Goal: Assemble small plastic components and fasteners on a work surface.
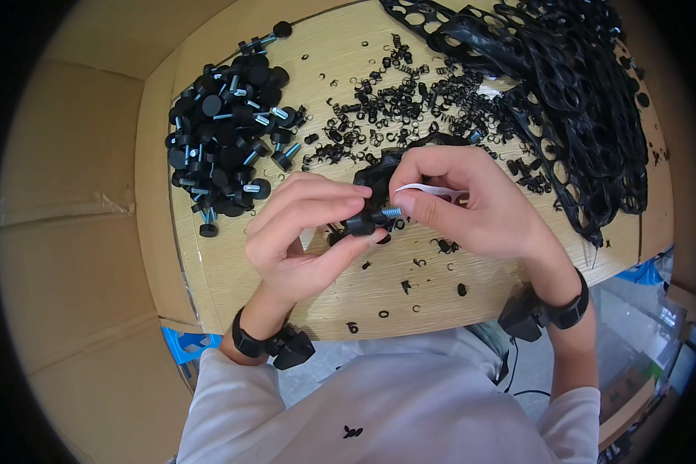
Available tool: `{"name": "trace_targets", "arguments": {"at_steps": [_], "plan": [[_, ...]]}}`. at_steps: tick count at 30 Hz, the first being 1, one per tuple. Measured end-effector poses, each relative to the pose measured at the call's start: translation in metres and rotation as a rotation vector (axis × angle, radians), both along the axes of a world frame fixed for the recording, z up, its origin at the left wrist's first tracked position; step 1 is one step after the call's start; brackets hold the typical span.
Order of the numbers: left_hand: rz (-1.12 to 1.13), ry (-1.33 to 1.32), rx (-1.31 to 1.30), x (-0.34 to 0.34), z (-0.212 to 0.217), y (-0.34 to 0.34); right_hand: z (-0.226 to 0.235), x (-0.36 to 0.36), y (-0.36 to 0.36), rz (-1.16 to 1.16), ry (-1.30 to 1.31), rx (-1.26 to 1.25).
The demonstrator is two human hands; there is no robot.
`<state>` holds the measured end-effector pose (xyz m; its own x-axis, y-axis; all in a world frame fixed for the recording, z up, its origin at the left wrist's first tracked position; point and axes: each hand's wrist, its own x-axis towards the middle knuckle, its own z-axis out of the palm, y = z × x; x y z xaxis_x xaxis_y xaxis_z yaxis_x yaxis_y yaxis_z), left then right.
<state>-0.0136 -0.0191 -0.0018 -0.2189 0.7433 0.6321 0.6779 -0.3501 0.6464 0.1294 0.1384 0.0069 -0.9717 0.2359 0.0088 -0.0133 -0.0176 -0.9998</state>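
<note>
My left hand (pixel 305 224) pinches a black rubber foot with a threaded bolt (pixel 361 225) between fingers and thumb. Its shiny bolt points right, toward my right hand (pixel 472 201). That hand is closed around a small white tool (pixel 435 189), whose looped end shows by the thumb; its working end is hidden. The right thumb sits against or very near the bolt's tip. Just behind the fingers lies a piece of black rubber sheet (pixel 375 176), partly covered by my hands.
A heap of bolted black rubber feet (pixel 220 131) fills the table's left side. Rubber rings and curled scraps (pixel 398 100) litter the middle. Perforated black rubber sheets (pixel 572 100) are piled at right. A cardboard wall (pixel 85 155) rises at left. Both wrists wear strapped black devices (pixel 290 348).
</note>
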Motion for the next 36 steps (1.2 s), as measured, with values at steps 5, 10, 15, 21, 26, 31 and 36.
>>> {"name": "trace_targets", "arguments": {"at_steps": [5,10,15,21,26,31,36], "plan": [[0.093,0.03,0.022,0.001,0.0,-0.002,0.002,-0.001,-0.001,-0.043,0.04,0.008],[0.124,-0.003,-0.012,0.003,0.0,-0.002,0.002,0.002,0.0,-0.077,0.054,0.133],[0.191,-0.083,-0.086,0.005,0.0,-0.005,0.002,0.002,0.003,-0.171,0.163,0.248],[0.13,-0.085,-0.093,0.005,0.002,-0.003,0.005,0.003,0.008,-0.325,0.225,0.189],[0.112,-0.157,-0.027,0.004,-0.001,-0.005,0.009,0.005,0.013,-0.353,0.223,0.184],[0.145,-0.242,-0.032,0.004,-0.003,-0.005,0.02,0.016,0.032,-0.495,0.224,0.058],[0.127,-0.31,-0.098,0.005,-0.004,-0.007,0.006,0.002,0.014,-0.318,0.142,0.218]]}}
